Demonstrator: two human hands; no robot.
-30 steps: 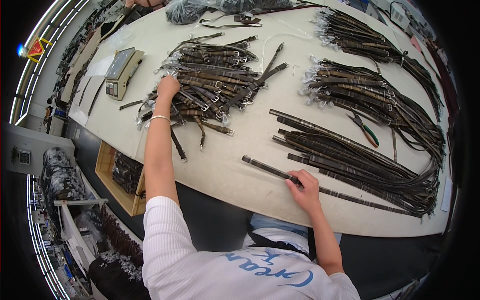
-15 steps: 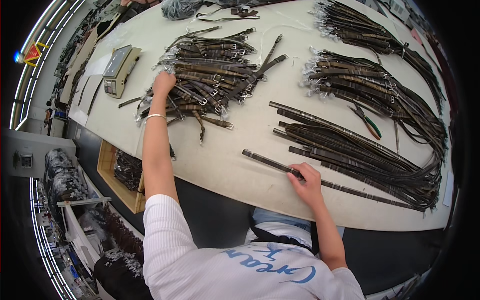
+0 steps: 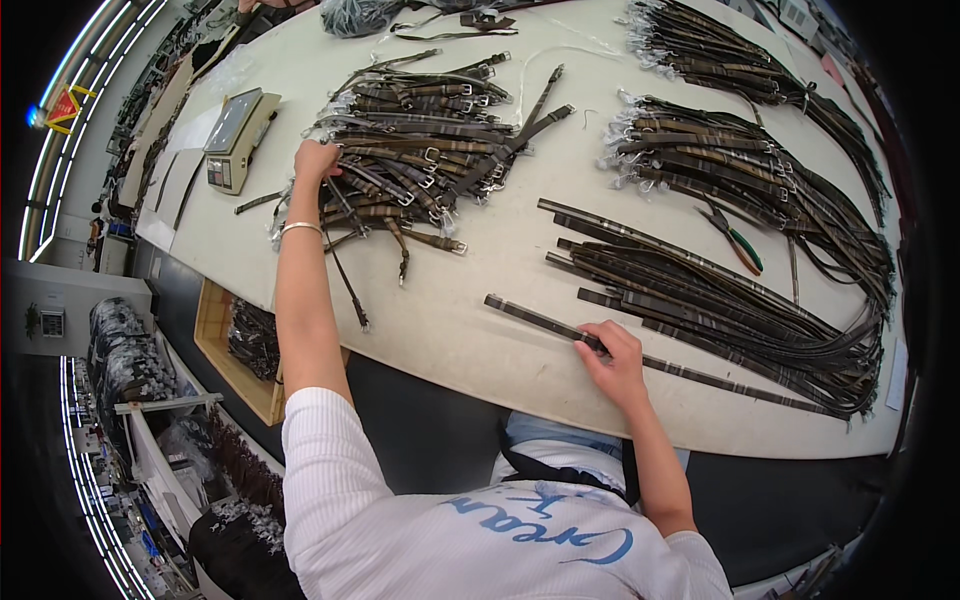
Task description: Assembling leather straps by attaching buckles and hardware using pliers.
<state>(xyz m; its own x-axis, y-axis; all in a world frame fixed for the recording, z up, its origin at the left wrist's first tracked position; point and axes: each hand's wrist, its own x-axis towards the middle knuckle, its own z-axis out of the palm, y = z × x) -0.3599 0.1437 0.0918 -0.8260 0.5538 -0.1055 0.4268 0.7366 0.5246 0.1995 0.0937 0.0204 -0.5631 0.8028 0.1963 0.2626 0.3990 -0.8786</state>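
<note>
A scale (image 3: 240,140) sits left, out of the way. My left hand (image 3: 316,160) is at the left end of the buckled straps (image 3: 420,150), fingers curled; I can't tell whether they grip one. I seem to be picking one out: overlapping neighbours call for a gentle pull. My right hand (image 3: 613,365) pinches a plain strap (image 3: 535,320) near the table (image 3: 450,335) edge. Beyond lie long straps (image 3: 690,295) and pliers (image 3: 740,243).

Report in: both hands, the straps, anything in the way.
Left hand at buckled-strap pile, grip unclear. Right hand pinching loose flat strap. Pliers clear of both hands.
</note>
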